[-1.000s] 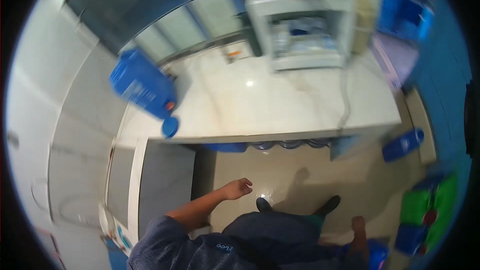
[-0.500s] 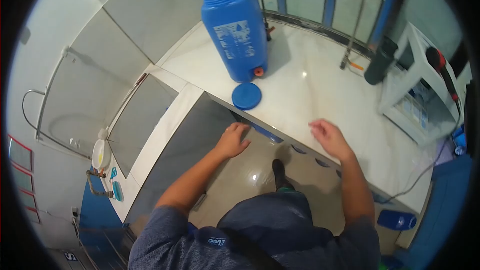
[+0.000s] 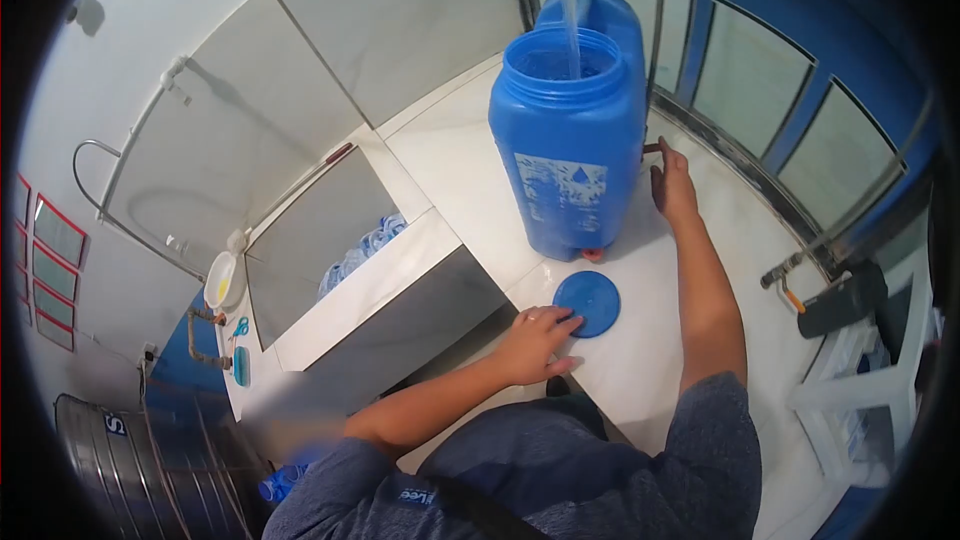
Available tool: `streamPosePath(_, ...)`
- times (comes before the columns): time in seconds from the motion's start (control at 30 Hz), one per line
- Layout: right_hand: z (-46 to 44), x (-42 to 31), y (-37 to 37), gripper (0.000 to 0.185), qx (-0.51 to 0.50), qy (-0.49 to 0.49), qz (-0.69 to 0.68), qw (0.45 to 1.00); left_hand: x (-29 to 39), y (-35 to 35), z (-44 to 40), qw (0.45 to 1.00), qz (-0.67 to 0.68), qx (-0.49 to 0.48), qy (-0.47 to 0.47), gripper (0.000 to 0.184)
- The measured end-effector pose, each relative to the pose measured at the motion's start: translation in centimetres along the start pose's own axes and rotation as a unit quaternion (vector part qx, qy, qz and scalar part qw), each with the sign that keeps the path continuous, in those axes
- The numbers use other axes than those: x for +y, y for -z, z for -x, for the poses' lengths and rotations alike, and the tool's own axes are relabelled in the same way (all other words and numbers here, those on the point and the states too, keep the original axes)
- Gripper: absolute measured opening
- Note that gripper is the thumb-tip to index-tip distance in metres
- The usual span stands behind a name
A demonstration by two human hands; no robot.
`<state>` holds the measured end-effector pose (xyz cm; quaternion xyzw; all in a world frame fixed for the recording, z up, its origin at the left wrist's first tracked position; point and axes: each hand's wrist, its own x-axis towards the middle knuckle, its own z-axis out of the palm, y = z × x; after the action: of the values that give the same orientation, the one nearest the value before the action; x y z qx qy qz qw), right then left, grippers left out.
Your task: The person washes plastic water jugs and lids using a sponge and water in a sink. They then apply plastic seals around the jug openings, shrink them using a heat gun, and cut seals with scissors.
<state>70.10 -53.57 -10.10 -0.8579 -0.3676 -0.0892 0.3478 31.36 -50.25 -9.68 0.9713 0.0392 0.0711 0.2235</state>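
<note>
A big blue water jug (image 3: 575, 165) stands upright on the white counter, its mouth uncovered. Clear water (image 3: 572, 10) streams down into it from above. Its round blue lid (image 3: 587, 304) lies flat on the counter in front. My left hand (image 3: 540, 343) is open, palm down, with its fingertips at the lid's left edge. Beside the jug's right side, my right hand (image 3: 675, 180) reaches out with thumb and fingers apart. Its fingertips are at a small brownish valve handle (image 3: 653, 148), partly hidden behind the jug. Whether they press on the handle I cannot tell.
To the left is a sunken basin with clear plastic bottles (image 3: 362, 252) inside. A white bowl (image 3: 224, 280) and blue scissors (image 3: 240, 328) sit beyond it. On the right are a pipe valve (image 3: 785, 273), a dark cylinder (image 3: 843, 298) and a white rack (image 3: 865, 395).
The view has shifted closer to the jug. My left hand has moved from over the floor to the lid. My right hand has reached forward to the valve handle beside the jug.
</note>
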Motion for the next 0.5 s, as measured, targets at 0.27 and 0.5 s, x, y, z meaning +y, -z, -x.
streamPosePath(0.27, -2.7, -0.1, -1.1, 0.030, 0.003, -0.008, 0.045, 0.999, -7.8, -0.4, 13.4, 0.952, -0.021, 0.112, 0.285, 0.047)
streamPosePath(0.5, -0.4, 2.0, -3.3, 0.021, 0.046, -0.087, 0.007, 0.995, -8.8, -6.8, 36.0, 0.786, 0.119, 0.044, 0.605, 0.052)
